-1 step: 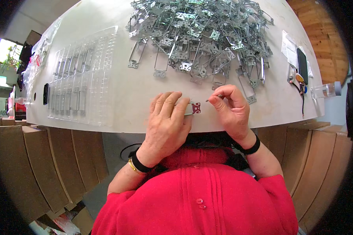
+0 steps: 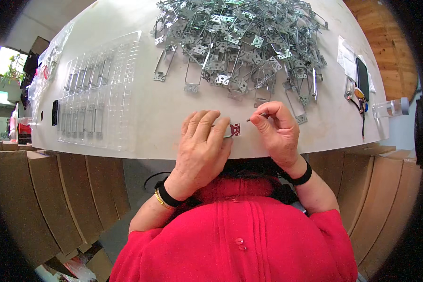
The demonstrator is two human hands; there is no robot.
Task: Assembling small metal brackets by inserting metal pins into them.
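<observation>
My left hand [image 2: 199, 149] lies curled over a metal bracket [image 2: 235, 129], whose cut-out end plate shows past my fingertips and looks dark red. The rest of that bracket is hidden under my fingers. To the right of it, my right hand [image 2: 282, 134] is closed, with thumb and forefinger pinching a thin metal rod [image 2: 263, 116]. Only a short tip of the rod shows, so its kind cannot be told. A gap separates this tip from the plate. Beyond both hands spreads a large heap of metal brackets [image 2: 239, 51] with wire loops.
At the left lies a clear plastic tray [image 2: 115, 115] with rows of brackets in it. A small black object [image 2: 55, 113] is beside it. On the right are a phone [image 2: 362, 77], pliers-like tools [image 2: 358, 96] and a clear bottle [image 2: 387, 109]. Cardboard boxes [image 2: 42, 192] flank the table's near edge.
My left hand has shifted very slightly to the right over the bracket. My right hand stays almost where it was, still pinching the rod.
</observation>
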